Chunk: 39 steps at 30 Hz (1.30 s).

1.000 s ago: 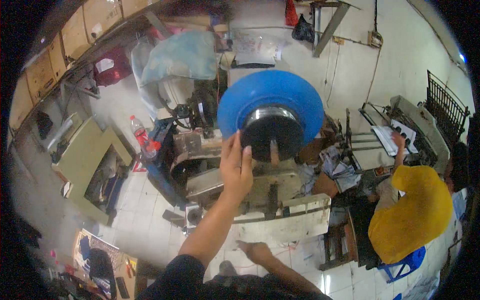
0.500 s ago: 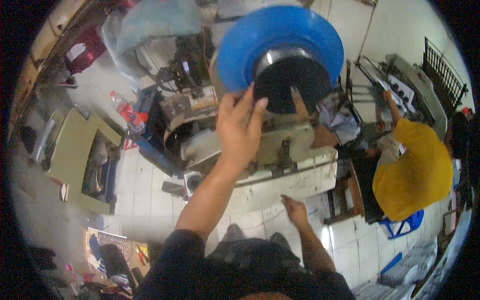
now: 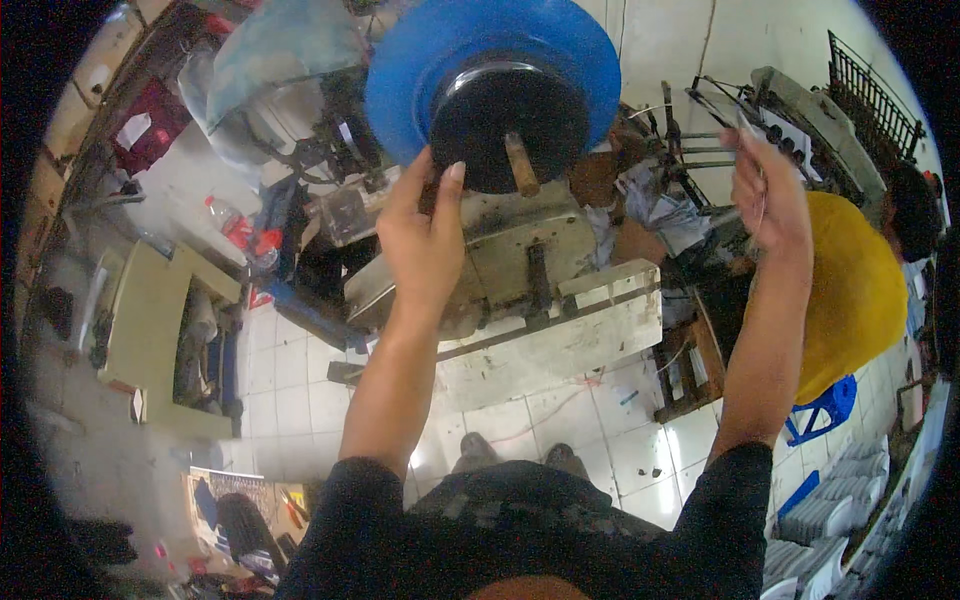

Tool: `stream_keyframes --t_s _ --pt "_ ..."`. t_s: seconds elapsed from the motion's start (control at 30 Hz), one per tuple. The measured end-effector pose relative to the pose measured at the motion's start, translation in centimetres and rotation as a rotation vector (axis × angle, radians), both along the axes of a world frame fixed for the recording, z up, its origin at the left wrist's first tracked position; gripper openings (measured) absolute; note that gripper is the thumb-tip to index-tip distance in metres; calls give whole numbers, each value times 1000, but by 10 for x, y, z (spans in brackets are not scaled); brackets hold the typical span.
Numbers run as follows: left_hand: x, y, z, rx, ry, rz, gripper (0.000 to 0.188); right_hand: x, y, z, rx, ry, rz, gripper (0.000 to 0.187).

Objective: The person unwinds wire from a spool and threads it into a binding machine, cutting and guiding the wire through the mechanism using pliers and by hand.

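My left hand reaches up to the lower left edge of a round black pan-like thing with a shiny rim. Its thumb and fingers pinch that edge. A short wooden handle with a metal end lies across or sticks out of the black face; I cannot tell which. Around and behind the pan-like thing spreads a wide blue basin-shaped disc. My right hand is raised at the right, fingers closed, with something thin and pale in them that is too blurred to name.
Below the disc stands a worn, pale wooden bench. A person in a yellow shirt sits close on the right, by a blue stool. A plastic bottle and a cream cabinet are at the left. Stacked pale items lie lower right.
My right hand has risen from low near my body to the upper right, and its fingers are now closed. The blue disc, black pan-like thing and left hand sit further left and higher in view.
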<state>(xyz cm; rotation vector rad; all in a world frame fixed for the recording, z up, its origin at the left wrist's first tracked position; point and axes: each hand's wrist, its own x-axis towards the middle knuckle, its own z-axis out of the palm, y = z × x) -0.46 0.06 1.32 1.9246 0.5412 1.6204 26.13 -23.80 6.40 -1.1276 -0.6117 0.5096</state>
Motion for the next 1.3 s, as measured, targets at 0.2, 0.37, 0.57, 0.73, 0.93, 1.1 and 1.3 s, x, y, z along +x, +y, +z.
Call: stream_keyframes --t_s 0.2,0.37,0.57,0.73,0.93,1.1,1.3 --pt "-3 -1 11 -31 17 -73 38 -50 27 133 -119 -469 357 28" --pt "-22 18 30 4 97 1 37 -131 87 155 -112 -1316 146 28" --pt "-55 39 135 -340 268 -631 34 -219 143 84 -347 -1314 172 40" --pt "-44 43 136 -70 617 -348 34 -254 164 12 -375 -1098 137 34" --pt "-16 33 85 89 414 -48 23 -223 134 -50 -453 -710 363 34" --pt "-17 33 63 202 286 66 19 -149 70 -136 -677 -547 422 33" --pt "-12 42 54 -53 275 -25 20 -47 32 -151 -703 -624 192 35"
